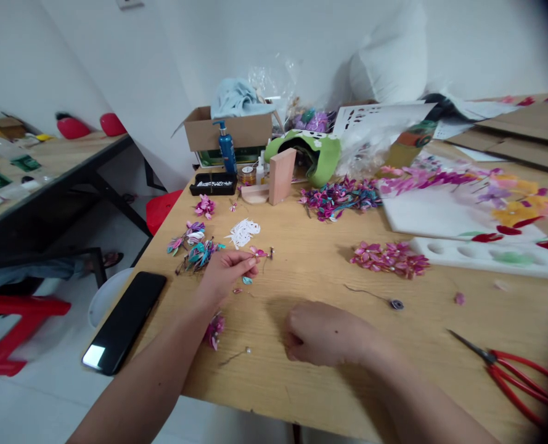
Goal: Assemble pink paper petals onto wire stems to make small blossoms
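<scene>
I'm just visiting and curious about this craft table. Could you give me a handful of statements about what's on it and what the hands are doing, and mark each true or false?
1. The left hand pinches a small pink flower in its fingers. True.
2. The right hand holds the red scissors. False: the scissors lie on the table off to the right, apart from that hand, which rests curled on the wood.
3. A black phone lies near the table's left edge. True.
4. The blue pump bottle lies on its side. False: it stands upright by the cardboard box.
5. A pile of pink flowers lies beside the white tray. True.
</scene>
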`<action>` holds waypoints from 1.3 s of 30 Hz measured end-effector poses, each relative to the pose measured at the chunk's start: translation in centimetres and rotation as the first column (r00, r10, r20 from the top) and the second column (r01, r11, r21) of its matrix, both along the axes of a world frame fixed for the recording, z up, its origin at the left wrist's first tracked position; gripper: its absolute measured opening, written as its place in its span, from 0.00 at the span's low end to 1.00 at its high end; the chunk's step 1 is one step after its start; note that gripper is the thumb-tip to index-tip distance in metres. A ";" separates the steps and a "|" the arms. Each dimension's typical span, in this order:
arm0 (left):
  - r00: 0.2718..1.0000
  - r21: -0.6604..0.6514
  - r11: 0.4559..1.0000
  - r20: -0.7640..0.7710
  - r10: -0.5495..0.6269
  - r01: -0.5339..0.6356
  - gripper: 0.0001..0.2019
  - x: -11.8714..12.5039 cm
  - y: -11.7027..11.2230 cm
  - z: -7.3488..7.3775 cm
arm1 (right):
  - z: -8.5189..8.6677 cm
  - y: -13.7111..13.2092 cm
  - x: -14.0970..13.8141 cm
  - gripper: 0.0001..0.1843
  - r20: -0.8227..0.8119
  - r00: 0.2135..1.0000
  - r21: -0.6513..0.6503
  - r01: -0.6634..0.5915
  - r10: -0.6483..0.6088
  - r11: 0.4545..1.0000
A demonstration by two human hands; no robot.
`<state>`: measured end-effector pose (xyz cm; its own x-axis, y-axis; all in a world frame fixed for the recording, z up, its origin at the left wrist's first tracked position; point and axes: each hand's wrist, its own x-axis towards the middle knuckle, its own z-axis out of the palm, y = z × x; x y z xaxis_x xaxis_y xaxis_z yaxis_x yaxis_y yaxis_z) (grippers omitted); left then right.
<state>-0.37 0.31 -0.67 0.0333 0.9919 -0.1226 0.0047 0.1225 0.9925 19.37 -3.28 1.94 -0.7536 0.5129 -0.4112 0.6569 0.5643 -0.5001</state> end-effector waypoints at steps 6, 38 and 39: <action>0.981 0.026 0.995 -0.174 -0.085 0.091 0.09 0.0 -0.1 -0.2 | -0.5 0.4 -0.1 0.07 -0.196 0.973 -0.018 0.118 -0.120 0.993; 0.918 0.051 0.957 -0.303 -0.258 0.286 0.10 1.0 -0.5 -0.1 | -2.2 1.2 -1.2 0.10 -0.615 0.785 0.506 0.465 -0.073 0.727; 0.913 0.046 0.953 -0.305 -0.271 0.298 0.09 1.0 -0.5 0.0 | -2.3 1.2 -1.3 0.09 -0.614 0.784 0.508 0.476 -0.086 0.718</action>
